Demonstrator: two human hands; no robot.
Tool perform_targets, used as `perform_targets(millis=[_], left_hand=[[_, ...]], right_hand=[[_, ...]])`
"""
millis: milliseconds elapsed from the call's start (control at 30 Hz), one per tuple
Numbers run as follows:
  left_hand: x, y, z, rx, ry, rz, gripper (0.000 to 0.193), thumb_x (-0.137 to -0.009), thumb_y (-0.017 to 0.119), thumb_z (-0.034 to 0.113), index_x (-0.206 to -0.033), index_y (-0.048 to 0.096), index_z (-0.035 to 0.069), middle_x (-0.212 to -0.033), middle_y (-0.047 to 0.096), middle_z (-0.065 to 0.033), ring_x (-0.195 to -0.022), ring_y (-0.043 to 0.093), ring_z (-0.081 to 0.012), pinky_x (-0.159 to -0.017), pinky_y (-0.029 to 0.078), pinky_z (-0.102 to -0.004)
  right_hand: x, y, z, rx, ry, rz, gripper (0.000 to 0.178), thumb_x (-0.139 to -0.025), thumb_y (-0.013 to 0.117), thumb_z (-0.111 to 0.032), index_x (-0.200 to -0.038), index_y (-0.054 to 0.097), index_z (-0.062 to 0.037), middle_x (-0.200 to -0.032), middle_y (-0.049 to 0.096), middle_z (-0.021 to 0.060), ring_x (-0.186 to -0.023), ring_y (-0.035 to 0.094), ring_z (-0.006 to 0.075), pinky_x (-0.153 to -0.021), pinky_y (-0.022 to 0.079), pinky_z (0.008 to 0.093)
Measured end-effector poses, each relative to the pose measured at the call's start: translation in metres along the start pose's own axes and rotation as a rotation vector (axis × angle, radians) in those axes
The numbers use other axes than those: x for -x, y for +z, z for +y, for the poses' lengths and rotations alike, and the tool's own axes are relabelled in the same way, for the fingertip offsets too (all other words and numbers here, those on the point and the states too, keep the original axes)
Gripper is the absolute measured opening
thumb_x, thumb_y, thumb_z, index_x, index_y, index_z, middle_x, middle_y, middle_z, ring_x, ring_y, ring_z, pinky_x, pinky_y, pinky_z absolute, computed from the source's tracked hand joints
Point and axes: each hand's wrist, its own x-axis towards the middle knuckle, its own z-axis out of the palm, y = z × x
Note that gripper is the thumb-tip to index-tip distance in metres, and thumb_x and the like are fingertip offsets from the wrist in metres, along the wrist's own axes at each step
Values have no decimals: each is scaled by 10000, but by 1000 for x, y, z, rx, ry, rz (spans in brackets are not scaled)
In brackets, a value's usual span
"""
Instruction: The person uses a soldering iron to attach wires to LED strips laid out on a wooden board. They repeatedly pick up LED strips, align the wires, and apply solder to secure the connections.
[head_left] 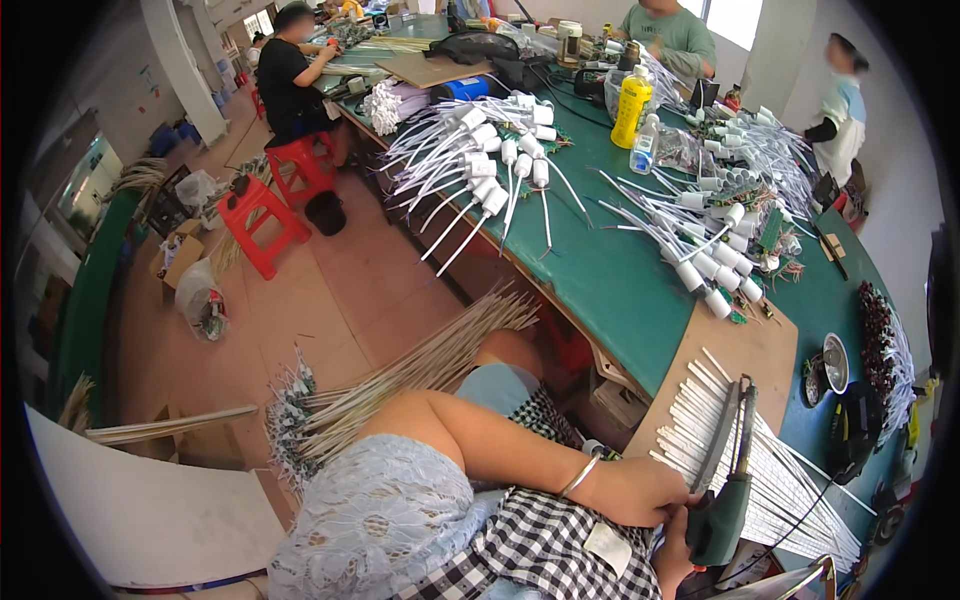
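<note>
My left hand (645,490), with a silver bangle at the wrist, is closed low at the right of the head view. Its fingertips meet beside a dark green hand tool (722,522), and what they pinch is too small to make out. Just below, my right hand (673,558) is curled against the tool's green body, partly hidden by the left. A black rod (746,425) and a long grey strip (716,450) rise from beside the tool. Beyond it, many thin white strips (700,415) lie fanned on a brown board (745,345).
White cylindrical parts with wires (490,165) are heaped on the green table (590,290), with more wired parts (715,255) at right. A yellow bottle (630,108) stands between them. Thin sticks (430,370) lie beside my lap. Red stools (262,222) and other people (292,85) are beyond.
</note>
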Motion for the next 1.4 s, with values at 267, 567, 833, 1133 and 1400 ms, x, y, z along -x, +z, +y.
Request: perform_targets(millis=[267, 567, 833, 1133, 1400], left_hand=[[6, -7, -2, 27, -17, 94, 170, -801, 618, 135, -899, 616, -5, -842, 615, -177, -828, 606, -348, -717, 475, -418], [5, -6, -8, 68, 12, 90, 170, -797, 633, 137, -893, 625, -2, -858, 626, -160, -848, 612, -337, -746, 480, -411], [8, -13, -3, 43, -9, 64, 169, -789, 645, 141, -900, 637, 15, -873, 655, -142, -859, 631, -319, -756, 489, -398], [9, -10, -3, 19, -50, 67, 158, -764, 639, 127, -880, 629, 21, -825, 632, -130, -825, 619, -316, -733, 484, -404], [9, -1, -3, -15, 65, 122, 128, -787, 632, 122, -862, 620, 19, -853, 591, -122, -854, 596, -317, -739, 481, -400]], right_hand=[[2, 7, -15, -43, 92, 82, 306, -857, 539, 65, -1137, 442, -9, -866, 557, 60, -709, 536, 122, -655, 456, 263], [6, 21, -37, -96, 80, 56, 261, -853, 537, 51, -1097, 491, -30, -809, 531, 14, -654, 499, 85, -592, 415, 227], [6, 14, -17, -185, 223, 182, 613, -785, 584, 62, -1350, 364, -29, -905, 557, 50, -638, 514, 97, -523, 417, 221], [9, 10, -16, -356, 130, 152, 627, -796, 581, 68, -1370, 341, -12, -937, 584, 68, -728, 567, 135, -642, 495, 253], [13, 10, -6, -301, 181, 189, 631, -802, 600, 54, -1385, 365, -13, -924, 605, 73, -710, 561, 119, -596, 472, 241]])
